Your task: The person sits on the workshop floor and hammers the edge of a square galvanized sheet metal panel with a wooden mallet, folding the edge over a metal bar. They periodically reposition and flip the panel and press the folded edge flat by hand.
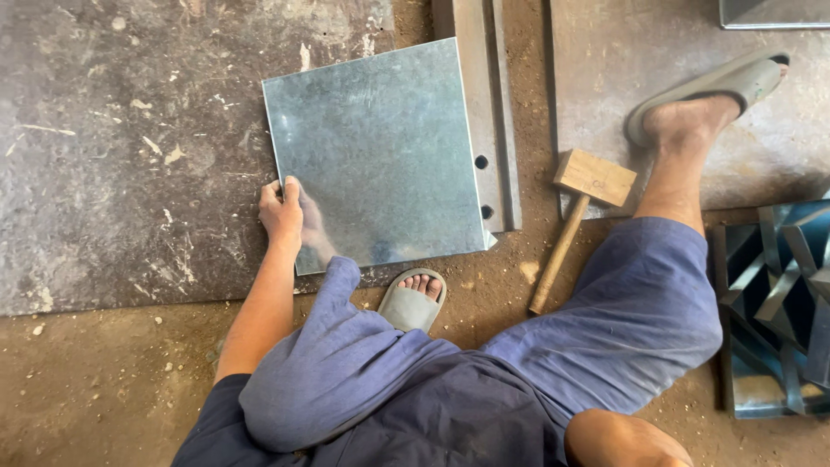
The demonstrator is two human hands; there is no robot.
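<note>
Left hand gripping the near-left edge of the metal sheet, fingers curled over the rim, thumb side up. Hand closed on the edge, not flat on the face. Sheet is square, galvanised, dull grey-blue sheen; it extends away from my hand, up and to the right, lying about flat on the dark floor plate. My hand's reflection shows faintly in the sheet just beside the grip.

Right hand not in view; only my forearm near the lower right edge, so I cannot tell its state.

Sheet's far right edge overlaps a steel bar with two holes near its lower end. Wooden mallet lies on the dirt to the right of the bar, well apart from my hand, head up, handle slanting down-left. My left foot in a grey sandal sits just below the sheet's near edge. Right foot in its sandal rests on another plate. Stack of folded metal pieces at far right.
</note>
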